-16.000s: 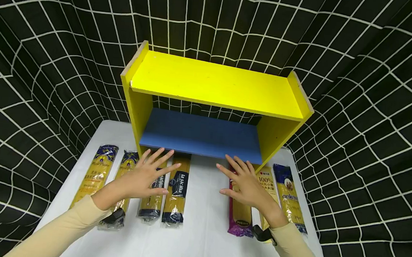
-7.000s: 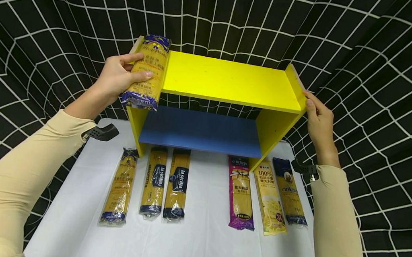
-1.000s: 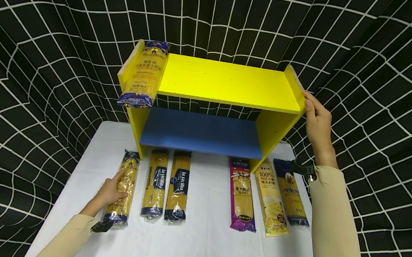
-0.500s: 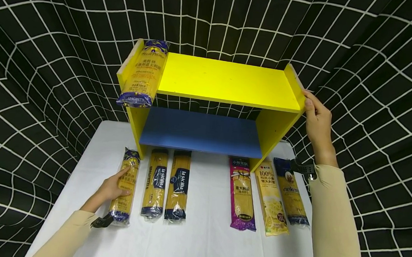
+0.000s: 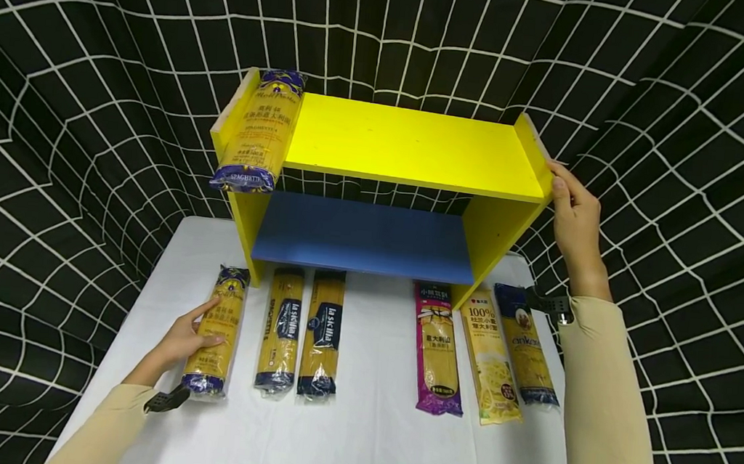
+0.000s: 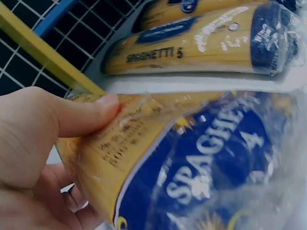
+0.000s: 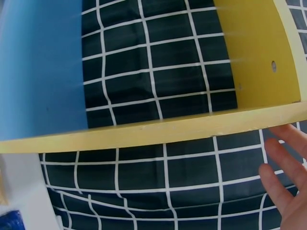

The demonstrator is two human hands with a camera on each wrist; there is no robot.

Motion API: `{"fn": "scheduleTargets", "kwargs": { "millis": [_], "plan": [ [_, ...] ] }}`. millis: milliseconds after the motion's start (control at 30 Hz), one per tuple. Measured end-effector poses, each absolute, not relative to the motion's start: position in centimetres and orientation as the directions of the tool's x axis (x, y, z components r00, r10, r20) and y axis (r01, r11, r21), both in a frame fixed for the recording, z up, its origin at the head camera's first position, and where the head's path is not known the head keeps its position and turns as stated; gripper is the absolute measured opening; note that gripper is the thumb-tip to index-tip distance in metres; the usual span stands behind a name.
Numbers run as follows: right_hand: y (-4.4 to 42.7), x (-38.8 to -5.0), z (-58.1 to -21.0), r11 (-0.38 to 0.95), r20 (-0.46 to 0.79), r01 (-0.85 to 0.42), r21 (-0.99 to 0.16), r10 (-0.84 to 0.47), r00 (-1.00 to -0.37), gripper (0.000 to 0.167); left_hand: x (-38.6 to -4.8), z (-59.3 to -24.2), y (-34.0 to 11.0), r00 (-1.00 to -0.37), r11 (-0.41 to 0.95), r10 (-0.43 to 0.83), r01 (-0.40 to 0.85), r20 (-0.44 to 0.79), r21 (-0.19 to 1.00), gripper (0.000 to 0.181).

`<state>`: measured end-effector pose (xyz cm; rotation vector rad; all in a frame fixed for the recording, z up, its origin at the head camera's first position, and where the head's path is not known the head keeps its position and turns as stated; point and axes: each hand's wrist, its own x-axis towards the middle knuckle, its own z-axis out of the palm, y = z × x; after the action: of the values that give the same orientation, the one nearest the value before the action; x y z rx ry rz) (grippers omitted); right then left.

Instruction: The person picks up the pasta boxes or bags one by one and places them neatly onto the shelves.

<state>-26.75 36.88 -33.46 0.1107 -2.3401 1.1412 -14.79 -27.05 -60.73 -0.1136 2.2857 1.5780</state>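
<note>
Yellow-and-blue plastic spaghetti packet (image 5: pixel 225 325) showing near left on the white table (image 5: pixel 371 414), my left hand (image 5: pixel 178 340) pinching it between thumb and fingers, my right hand (image 5: pixel 576 220) touching the yellow-and-blue shelf (image 5: pixel 405 143), fingers spreading at its right edge.

Left hand (image 5: pixel 180 339)'s gripping, low and left of the shelf (image 5: pixel 411 148); right hand (image 5: pixel 576 219)'s up, fingers (image 7: pixel 292 139) touching its right side.
</note>
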Motion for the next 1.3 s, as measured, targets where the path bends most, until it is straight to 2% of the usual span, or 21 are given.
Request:
{"fn": "scheduleTargets", "kwargs": {
  "millis": [133, 333, 733, 867, 1133, 1300],
  "plan": [
    [36.2, -26.1, -32.9, 0.63, 0.496, -0.304, -0.714, 0.15, -0.855, 0.037, -15.1, -59.1, -27.5, -0.939, 0.331, 0.132, -0.259, -0.316, 0.907, 0.093],
    [35.4, -25.2, -32.1, 0.616, 0.494, -0.313, -0.723, 0.144, -0.858, 0.037, -15.9, -56.4, -28.3, -0.95, 0.351, 0.104, -0.242, -0.294, 0.905, 0.09],
    [36.9, -26.7, -33.4, 0.64, 0.498, -0.301, -0.707, 0.149, -0.854, 0.037, -18.2, -50.2, -29.5, -0.96, 0.268, 0.094, -0.232, -0.265, 0.935, 0.088],
    [36.7, -26.5, -33.3, 0.64, 0.49, -0.293, -0.711, 0.15, -0.859, 0.037, -19.0, -47.7, -29.9, -0.968, 0.207, 0.085, -0.216, -0.238, 0.954, 0.086],
    [36.5, -26.3, -33.2, 0.635, 0.494, -0.299, -0.712, 0.152, -0.856, 0.037, -20.1, -41.9, -30.7, -0.977, -0.02, 0.094, -0.193, -0.19, 0.981, 0.085],
    [36.8, -26.6, -33.4, 0.636, 0.499, -0.305, -0.709, 0.147, -0.854, 0.037, -20.5, -38.5, -30.6, -0.984, -0.029, 0.069, -0.169, -0.167, 0.985, 0.083]
  ]
}}
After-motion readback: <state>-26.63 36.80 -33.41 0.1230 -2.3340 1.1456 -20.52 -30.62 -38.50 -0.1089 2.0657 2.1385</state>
